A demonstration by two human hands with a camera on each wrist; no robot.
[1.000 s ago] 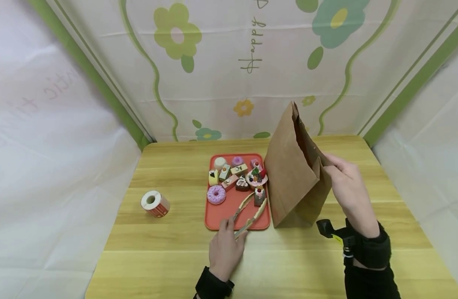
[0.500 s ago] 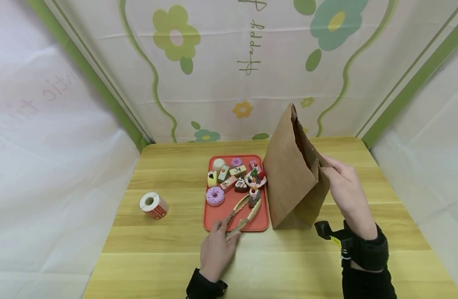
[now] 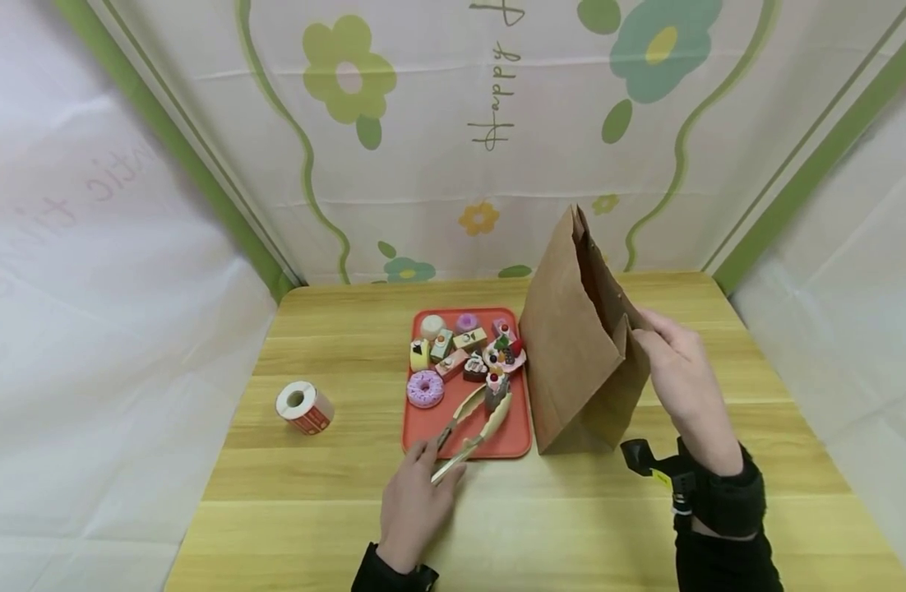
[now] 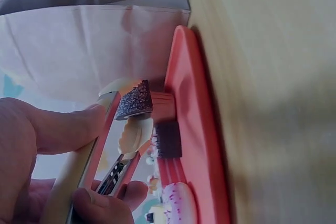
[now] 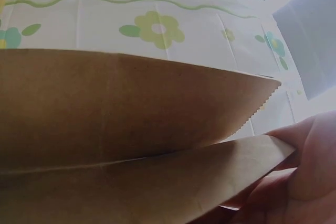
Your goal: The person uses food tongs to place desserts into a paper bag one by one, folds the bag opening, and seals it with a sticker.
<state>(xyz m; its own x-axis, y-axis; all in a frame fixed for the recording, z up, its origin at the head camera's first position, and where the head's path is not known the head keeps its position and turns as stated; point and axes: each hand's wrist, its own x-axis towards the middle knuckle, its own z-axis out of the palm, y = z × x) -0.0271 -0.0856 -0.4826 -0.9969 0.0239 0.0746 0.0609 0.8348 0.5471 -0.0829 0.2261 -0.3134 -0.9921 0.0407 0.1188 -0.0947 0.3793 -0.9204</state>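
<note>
My left hand [image 3: 416,510] grips a pair of tongs [image 3: 490,423] with pale scalloped tips over the front of the red tray [image 3: 423,427]. Between the tips sits a small dark cake [image 3: 496,398] with a cherry on top. The left wrist view shows the cake's speckled dark side [image 4: 135,100] caught by the tips, above the tray's surface. My right hand [image 3: 678,362] pinches the top edge of a brown paper bag [image 3: 571,345], which stands upright beside the tray with its mouth partly spread. The right wrist view looks along the bag's rim [image 5: 252,150].
Several toy sweets share the tray, among them a purple donut [image 3: 426,389], a fruit tart [image 3: 503,355] and a pink cake slice [image 3: 451,363]. A roll of red-and-white labels [image 3: 305,408] stands on the wooden table [image 3: 275,510] to the left. A flowered cloth [image 3: 423,164] hangs behind.
My left hand has moved left and toward me with the tongs. The tips have come together on the dark cake, which has shifted left. The right hand keeps its hold on the bag.
</note>
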